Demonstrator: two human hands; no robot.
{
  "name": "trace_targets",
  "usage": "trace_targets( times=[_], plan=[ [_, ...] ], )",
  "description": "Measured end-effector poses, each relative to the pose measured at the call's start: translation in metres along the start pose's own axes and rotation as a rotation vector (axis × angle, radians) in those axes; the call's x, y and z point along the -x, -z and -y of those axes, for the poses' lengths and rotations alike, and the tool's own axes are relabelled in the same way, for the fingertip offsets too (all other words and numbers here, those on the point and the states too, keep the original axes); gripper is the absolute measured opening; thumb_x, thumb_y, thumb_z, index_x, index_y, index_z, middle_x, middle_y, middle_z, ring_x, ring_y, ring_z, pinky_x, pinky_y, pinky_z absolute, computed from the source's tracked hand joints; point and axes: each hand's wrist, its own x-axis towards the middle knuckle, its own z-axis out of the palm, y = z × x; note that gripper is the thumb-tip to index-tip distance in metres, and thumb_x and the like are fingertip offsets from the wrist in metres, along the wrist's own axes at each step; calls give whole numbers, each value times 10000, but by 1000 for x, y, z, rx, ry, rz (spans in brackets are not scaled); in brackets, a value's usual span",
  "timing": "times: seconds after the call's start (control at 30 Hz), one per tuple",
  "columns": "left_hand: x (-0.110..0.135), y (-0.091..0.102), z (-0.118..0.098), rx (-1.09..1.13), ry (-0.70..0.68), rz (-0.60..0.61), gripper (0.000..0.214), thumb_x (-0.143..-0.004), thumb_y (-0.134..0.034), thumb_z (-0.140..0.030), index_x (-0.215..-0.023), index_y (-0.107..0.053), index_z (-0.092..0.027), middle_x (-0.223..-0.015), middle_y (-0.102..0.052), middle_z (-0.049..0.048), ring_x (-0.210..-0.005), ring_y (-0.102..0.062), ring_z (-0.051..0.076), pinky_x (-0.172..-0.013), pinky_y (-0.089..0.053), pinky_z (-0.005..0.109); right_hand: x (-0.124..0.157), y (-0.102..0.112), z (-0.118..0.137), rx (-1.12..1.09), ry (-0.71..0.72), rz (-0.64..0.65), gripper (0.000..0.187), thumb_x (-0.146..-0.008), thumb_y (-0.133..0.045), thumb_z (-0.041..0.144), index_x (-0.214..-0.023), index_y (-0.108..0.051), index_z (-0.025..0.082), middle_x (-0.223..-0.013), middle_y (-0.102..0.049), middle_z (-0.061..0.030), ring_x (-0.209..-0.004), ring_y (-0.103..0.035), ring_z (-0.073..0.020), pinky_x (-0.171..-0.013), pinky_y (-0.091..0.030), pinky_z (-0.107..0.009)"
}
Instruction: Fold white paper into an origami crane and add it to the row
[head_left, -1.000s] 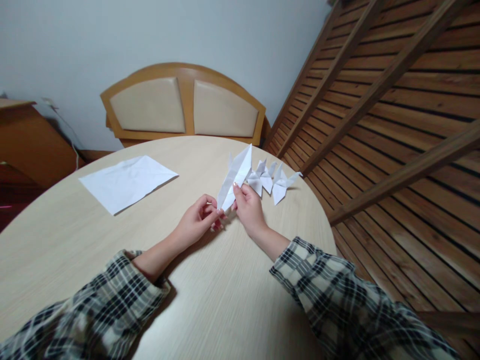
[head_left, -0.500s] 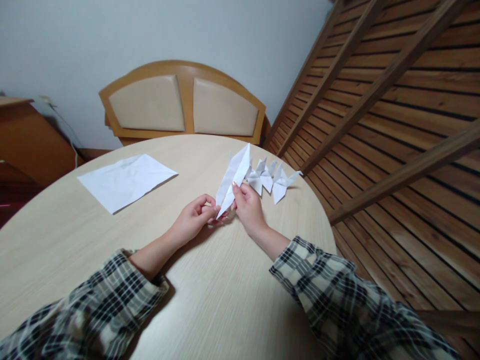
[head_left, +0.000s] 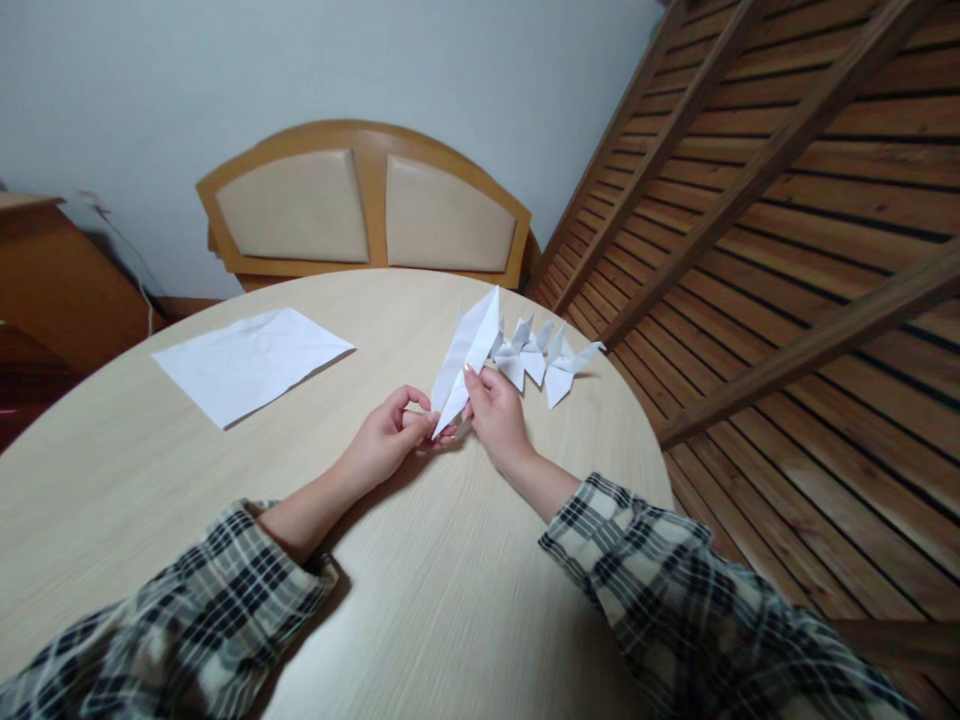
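A long, pointed piece of folded white paper (head_left: 469,345) is held slantwise above the table, its far tip pointing away to the right. My left hand (head_left: 394,430) pinches the near tip between thumb and fingers. On the right side of the same paper, my right hand (head_left: 495,415) grips with its thumb on top and the other fingers mostly hidden beneath. Just beyond my right hand stand several white paper cranes, the rightmost crane (head_left: 562,368) showing most fully; the held paper covers part of the group.
A flat sheet of white paper (head_left: 255,365) lies at the left of the round wooden table (head_left: 420,600). Behind the table rises a padded headboard (head_left: 375,190). A slatted wooden wall (head_left: 787,250) borders the right side, and a wooden cabinet (head_left: 60,270) stands far left.
Almost nothing differs. The left fingers have shifted very slightly at the near tip of the folded paper; both hands keep their hold.
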Motion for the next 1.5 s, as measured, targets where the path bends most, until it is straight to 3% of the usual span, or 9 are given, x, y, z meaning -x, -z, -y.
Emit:
trace_targets(
  times=[0.33,0.5,0.63,0.83,1.07,1.3,1.5],
  plan=[
    [-1,3,1,6,37,-19,538,-784,-702,-309,-1234,-455,-147,-684,-749,28,-668,-715,177,-678,-535,282,2,0,1,-19,37,18,347,-902,-497,465,-673,-450,208,-515,-435,63,-464,-432,-87,-450,-314,-224],
    [-2,2,-1,17,99,6,322,-739,-735,-371,-941,-653,-134,-761,-752,60,-733,-714,184,-733,-545,295,2,0,3,-26,45,21,348,-900,-493,469,-673,-436,211,-506,-434,67,-459,-437,-86,-455,-327,-222],
    [-1,1,-1,1,129,-9,329,-702,-756,-439,-805,-665,-140,-716,-748,66,-693,-714,192,-722,-549,313,2,-1,3,-29,31,29,344,-897,-492,469,-676,-437,211,-504,-433,68,-456,-436,-85,-454,-322,-221],
    [-1,1,0,2,120,-47,357,-671,-774,-463,-740,-635,-141,-687,-743,66,-603,-690,164,-656,-543,285,2,-1,2,-24,24,45,352,-889,-501,488,-678,-448,211,-507,-437,66,-463,-439,-89,-460,-324,-223],
    [0,0,-3,-41,70,-114,305,-694,-751,-418,-670,-589,-160,-526,-635,-23,-576,-671,144,-572,-499,225,2,-2,2,-52,-38,71,386,-874,-507,527,-658,-451,213,-504,-450,59,-445,-421,-86,-439,-304,-223],
    [1,0,-4,-80,63,-130,326,-741,-715,-465,-712,-612,-158,-668,-711,26,-587,-653,126,-588,-499,226,3,-3,7,-129,-134,101,402,-835,-550,561,-662,-475,206,-499,-457,62,-416,-376,-74,-399,-256,-211],
    [1,-2,-8,-35,63,-185,379,-672,-766,-493,-655,-577,-164,-570,-648,-14,-565,-643,129,-548,-485,213,6,-4,8,-161,-177,138,387,-811,-590,554,-690,-494,199,-480,-451,73,-392,-346,-64,-376,-228,-205]
  ],
)
